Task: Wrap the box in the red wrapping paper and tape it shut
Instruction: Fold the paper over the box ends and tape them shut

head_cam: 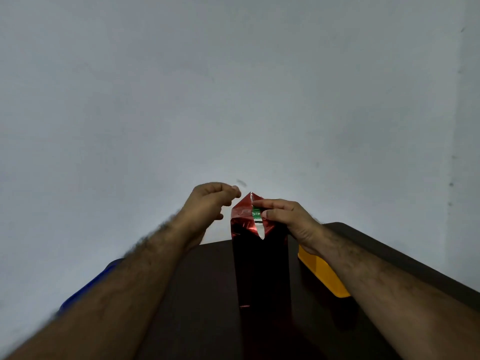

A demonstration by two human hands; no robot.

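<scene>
Box (261, 268) in red wrapping paper (242, 214) stands mid-table (207, 281), end flaps half-folded; right hand (288, 219) pinches the flap, left hand (211, 200) hovers curled, blurred, grip unclear; taping likely comes next.

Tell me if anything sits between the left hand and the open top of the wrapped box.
Nothing visible does. The left hand hangs just left of the box, apart from its folded red paper, with only open air between.
</scene>
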